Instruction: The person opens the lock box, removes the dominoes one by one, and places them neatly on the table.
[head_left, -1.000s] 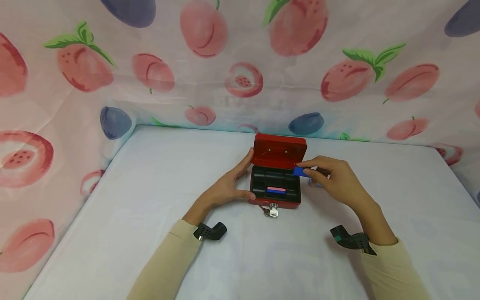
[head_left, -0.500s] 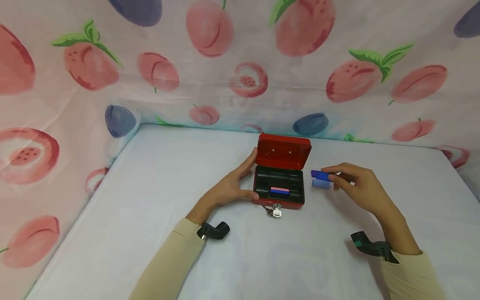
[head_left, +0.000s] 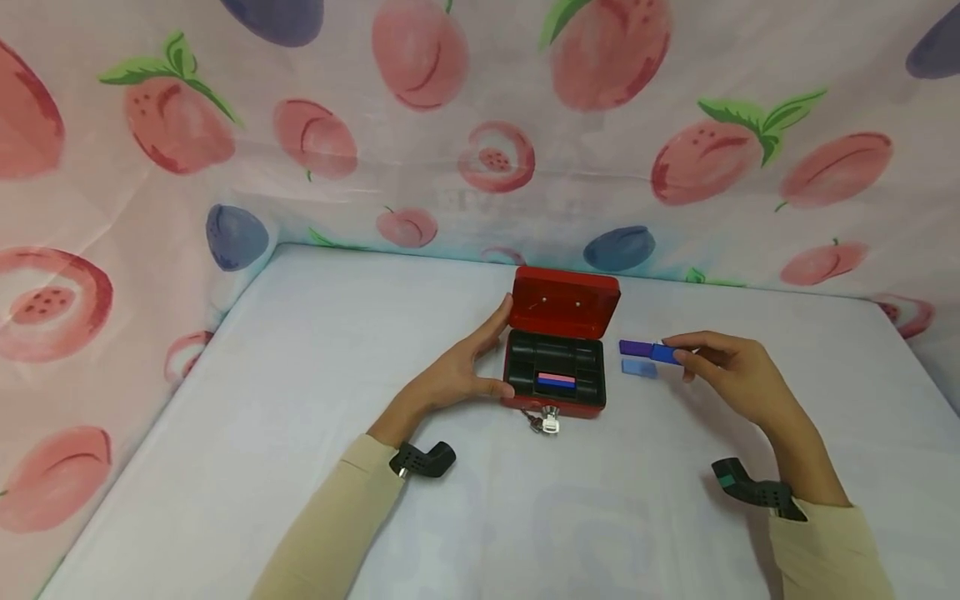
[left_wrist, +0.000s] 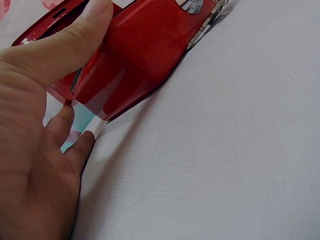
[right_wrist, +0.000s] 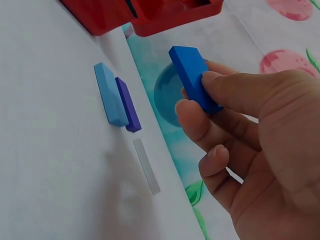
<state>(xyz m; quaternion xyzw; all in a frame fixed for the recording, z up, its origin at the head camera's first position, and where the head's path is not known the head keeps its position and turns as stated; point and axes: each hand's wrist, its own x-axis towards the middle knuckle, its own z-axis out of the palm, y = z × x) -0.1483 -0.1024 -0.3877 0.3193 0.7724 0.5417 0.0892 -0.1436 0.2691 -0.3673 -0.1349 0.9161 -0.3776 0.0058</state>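
Observation:
My left hand [head_left: 453, 371] steadies a small red cash box [head_left: 558, 409] at its left end, thumb on the front corner and fingers reaching back toward the raised lid [head_left: 562, 304]. In the left wrist view the thumb [left_wrist: 75, 47] lies over the box's edge, the other fingers fairly straight behind. To the right of the box, my right hand [head_left: 731, 371] pinches a flat blue block [right_wrist: 190, 75] between thumb and fingers, above the table. Beneath it lie a light blue block [right_wrist: 111, 95], a purple block [right_wrist: 128, 105] and a whitish block [right_wrist: 146, 165].
Inside the box's black tray [head_left: 555, 346], a pink block [head_left: 557, 377] and a dark blue block [head_left: 556, 384] sit in the front middle compartment. Keys [head_left: 550, 423] hang from the front lock. A fruit-patterned cloth [head_left: 480, 108] stands behind the white table [head_left: 480, 500].
My right hand has moved from over the box's right side out to the right, still pinching the blue block. The purple and light blue blocks now show beside the box. The left hand stays in place.

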